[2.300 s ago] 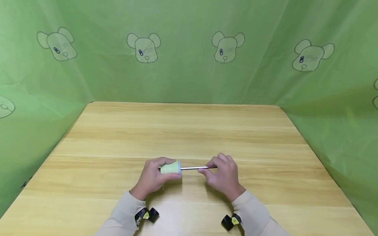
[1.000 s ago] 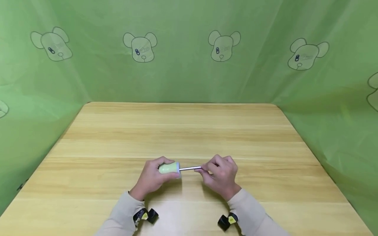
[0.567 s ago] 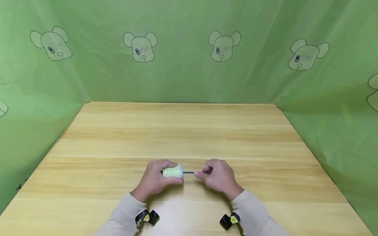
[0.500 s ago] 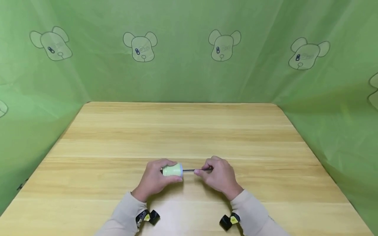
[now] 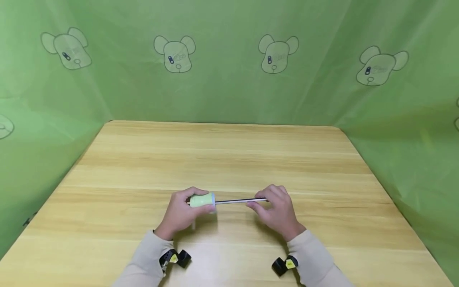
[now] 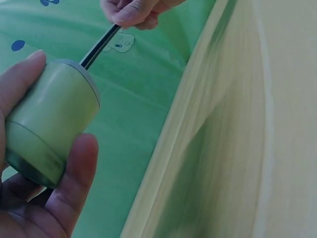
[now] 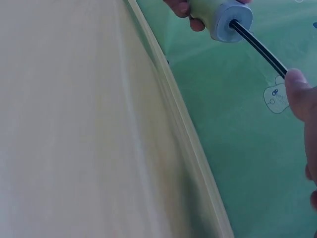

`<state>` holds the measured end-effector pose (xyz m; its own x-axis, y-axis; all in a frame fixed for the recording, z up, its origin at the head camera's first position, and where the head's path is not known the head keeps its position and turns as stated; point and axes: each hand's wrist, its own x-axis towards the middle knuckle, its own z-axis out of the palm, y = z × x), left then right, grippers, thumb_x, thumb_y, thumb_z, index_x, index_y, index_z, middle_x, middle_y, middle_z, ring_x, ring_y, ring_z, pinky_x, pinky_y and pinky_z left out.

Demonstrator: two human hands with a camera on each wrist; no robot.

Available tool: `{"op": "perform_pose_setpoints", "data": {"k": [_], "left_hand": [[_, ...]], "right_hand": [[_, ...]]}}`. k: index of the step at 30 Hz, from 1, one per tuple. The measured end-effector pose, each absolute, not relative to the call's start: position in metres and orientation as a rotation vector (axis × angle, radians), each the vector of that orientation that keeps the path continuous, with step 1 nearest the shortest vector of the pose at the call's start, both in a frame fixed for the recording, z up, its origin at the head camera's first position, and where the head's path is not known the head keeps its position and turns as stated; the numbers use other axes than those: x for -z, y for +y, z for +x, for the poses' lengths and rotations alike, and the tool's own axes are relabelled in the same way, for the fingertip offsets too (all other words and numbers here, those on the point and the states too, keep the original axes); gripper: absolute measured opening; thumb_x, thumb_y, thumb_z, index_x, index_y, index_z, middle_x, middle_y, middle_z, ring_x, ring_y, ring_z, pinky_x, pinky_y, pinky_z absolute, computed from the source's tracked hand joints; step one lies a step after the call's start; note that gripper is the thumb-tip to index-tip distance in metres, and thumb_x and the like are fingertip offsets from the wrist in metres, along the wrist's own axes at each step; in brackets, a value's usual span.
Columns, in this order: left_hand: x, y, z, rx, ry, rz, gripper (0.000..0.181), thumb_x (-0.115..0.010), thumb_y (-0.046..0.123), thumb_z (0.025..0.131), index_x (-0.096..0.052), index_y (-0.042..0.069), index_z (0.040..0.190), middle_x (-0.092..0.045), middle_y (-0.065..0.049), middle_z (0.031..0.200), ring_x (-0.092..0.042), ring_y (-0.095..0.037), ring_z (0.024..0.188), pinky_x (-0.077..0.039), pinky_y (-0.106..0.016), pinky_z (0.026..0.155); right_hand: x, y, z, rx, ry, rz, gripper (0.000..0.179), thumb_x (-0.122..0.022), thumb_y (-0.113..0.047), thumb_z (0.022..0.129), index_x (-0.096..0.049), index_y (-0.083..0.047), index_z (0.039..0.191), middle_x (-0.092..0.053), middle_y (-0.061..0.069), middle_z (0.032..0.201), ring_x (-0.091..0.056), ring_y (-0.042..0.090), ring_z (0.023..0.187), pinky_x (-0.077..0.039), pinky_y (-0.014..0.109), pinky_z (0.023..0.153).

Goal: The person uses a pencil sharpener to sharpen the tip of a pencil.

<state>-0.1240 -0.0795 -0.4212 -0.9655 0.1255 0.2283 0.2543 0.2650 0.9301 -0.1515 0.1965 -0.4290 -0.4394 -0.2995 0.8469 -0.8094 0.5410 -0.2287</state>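
My left hand [image 5: 181, 211] grips a light green, barrel-shaped pencil sharpener [image 5: 202, 200] on its side above the table. In the left wrist view, thumb and fingers wrap around the sharpener [image 6: 54, 109], whose far end is dark. A dark pencil with pale stripes [image 5: 233, 201] runs into the hole in the sharpener's blue-grey end face, plain in the right wrist view, where the pencil [image 7: 262, 52] slants toward my thumb. My right hand [image 5: 277, 209] pinches the pencil near its outer end between thumb and fingers. Its tip inside the sharpener is hidden.
Both hands are over a wood-grain table [image 5: 222, 159]. Green cloth [image 5: 226, 91] with printed bear heads hangs behind it and along both sides. Black wrist cameras [image 5: 184, 259] sit at the sleeve cuffs.
The pencil has turned, showing different stripes than half a second ago. My right hand has shifted right along it, fingers less curled, and more shaft shows. My left hand has moved slightly left with the sharpener.
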Motion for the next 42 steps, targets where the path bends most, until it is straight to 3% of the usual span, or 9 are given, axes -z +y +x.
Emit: {"op": "perform_pose_setpoints", "data": {"k": [4, 10, 13, 23, 29, 33, 35, 38, 42], "left_hand": [[0.419, -0.081, -0.125, 1.864, -2.421, -0.407, 0.032, -0.084, 0.018, 0.075, -0.072, 0.004, 0.101, -0.065, -0.009, 0.078, -0.058, -0.022, 0.057, -0.052, -0.033, 0.046], [0.418, -0.082, -0.125, 1.966, -2.433, -0.438, 0.033, -0.08, 0.018, 0.081, -0.069, -0.001, 0.105, -0.069, -0.017, 0.089, -0.06, -0.026, 0.044, -0.052, -0.041, 0.04], [0.418, -0.081, -0.126, 1.987, -2.442, -0.427, 0.032, -0.079, 0.017, 0.081, -0.069, -0.002, 0.105, -0.068, -0.018, 0.098, -0.062, -0.024, 0.048, -0.054, -0.041, 0.045], [0.42, -0.079, -0.126, 2.031, -2.405, -0.446, 0.031, -0.081, 0.011, 0.078, -0.069, -0.003, 0.103, -0.066, -0.02, 0.099, -0.063, -0.024, 0.061, -0.058, -0.04, 0.052], [0.427, -0.074, -0.127, 1.806, -2.438, -0.516, 0.033, -0.085, 0.017, 0.074, -0.072, 0.003, 0.101, -0.07, -0.011, 0.093, -0.058, -0.018, 0.065, -0.053, -0.03, 0.052], [0.429, -0.07, -0.124, 1.696, -2.458, -0.56, 0.038, -0.087, 0.026, 0.071, -0.073, 0.005, 0.1, -0.07, -0.007, 0.09, -0.057, -0.016, 0.064, -0.051, -0.028, 0.051], [0.43, -0.069, -0.123, 1.697, -2.461, -0.537, 0.038, -0.087, 0.027, 0.071, -0.073, 0.006, 0.1, -0.069, -0.007, 0.089, -0.057, -0.016, 0.064, -0.051, -0.028, 0.051], [0.43, -0.07, -0.123, 1.754, -2.441, -0.459, 0.036, -0.087, 0.024, 0.072, -0.073, 0.007, 0.099, -0.068, -0.008, 0.087, -0.056, -0.018, 0.065, -0.051, -0.029, 0.05], [0.427, -0.072, -0.123, 1.849, -2.414, -0.383, 0.032, -0.086, 0.02, 0.073, -0.073, 0.007, 0.1, -0.068, -0.01, 0.089, -0.056, -0.02, 0.065, -0.051, -0.029, 0.051]], "right_hand": [[0.427, 0.195, -0.155, -0.746, -1.833, 0.997, 0.039, -0.068, -0.043, 0.09, -0.065, -0.007, 0.074, -0.059, 0.0, 0.07, -0.053, 0.016, 0.059, -0.042, 0.028, 0.056], [0.425, 0.19, -0.161, -0.729, -1.67, 1.067, 0.043, -0.075, -0.044, 0.083, -0.062, -0.007, 0.065, -0.056, -0.002, 0.06, -0.05, 0.012, 0.048, -0.039, 0.022, 0.045], [0.426, 0.189, -0.162, -0.739, -1.649, 1.082, 0.044, -0.076, -0.044, 0.081, -0.06, -0.008, 0.061, -0.054, -0.002, 0.056, -0.047, 0.009, 0.044, -0.037, 0.02, 0.042], [0.428, 0.191, -0.164, -0.701, -1.683, 1.105, 0.045, -0.072, -0.045, 0.085, -0.057, -0.01, 0.061, -0.05, -0.005, 0.052, -0.041, 0.006, 0.041, -0.035, 0.015, 0.039], [0.426, 0.192, -0.154, -0.942, -2.118, 0.877, 0.05, -0.072, -0.05, 0.083, -0.05, -0.018, 0.051, -0.046, -0.011, 0.047, -0.035, -0.001, 0.04, -0.031, 0.015, 0.036], [0.422, 0.191, -0.148, -1.185, -2.546, 0.553, 0.056, -0.073, -0.039, 0.087, -0.039, -0.018, 0.048, -0.034, -0.015, 0.044, -0.027, -0.001, 0.04, -0.025, 0.018, 0.038], [0.422, 0.191, -0.148, -1.199, -2.574, 0.524, 0.051, -0.073, -0.028, 0.088, -0.041, -0.017, 0.049, -0.034, -0.014, 0.045, -0.029, 0.001, 0.042, -0.027, 0.02, 0.04], [0.424, 0.191, -0.149, -1.105, -2.385, 0.675, 0.037, -0.072, -0.014, 0.086, -0.052, -0.015, 0.055, -0.046, -0.01, 0.055, -0.041, 0.006, 0.049, -0.038, 0.023, 0.044], [0.426, 0.191, -0.151, -0.914, -2.091, 0.868, 0.012, -0.063, -0.012, 0.082, -0.063, -0.01, 0.07, -0.057, -0.002, 0.072, -0.053, 0.014, 0.066, -0.044, 0.029, 0.06]]}}
